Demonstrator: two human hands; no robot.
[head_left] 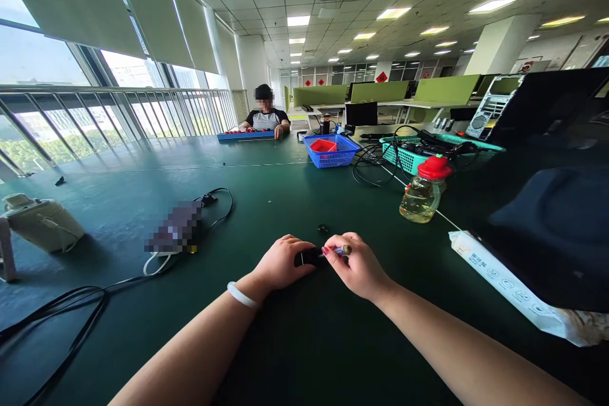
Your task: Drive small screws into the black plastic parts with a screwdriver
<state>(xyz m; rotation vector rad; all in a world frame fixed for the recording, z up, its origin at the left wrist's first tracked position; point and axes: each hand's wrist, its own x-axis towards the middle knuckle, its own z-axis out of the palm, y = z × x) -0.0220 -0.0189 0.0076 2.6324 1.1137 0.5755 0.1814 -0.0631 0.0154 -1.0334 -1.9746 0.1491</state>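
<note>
Grips small dark object [311, 257] in left hand [282, 262], lower centre of frame, pinches pen-like tool [344, 250] in right hand [358, 269] beside it, looks under way, not visibly finished.

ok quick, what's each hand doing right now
Left hand: closed around a small black object.
Right hand: closed, holding a slim pen-like tool by its shaft.

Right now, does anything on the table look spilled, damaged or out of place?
Mostly the black cables beside the teal basket: they lie in loose, tangled loops on the table, which looks untidy. I see no spilled liquid.
</note>
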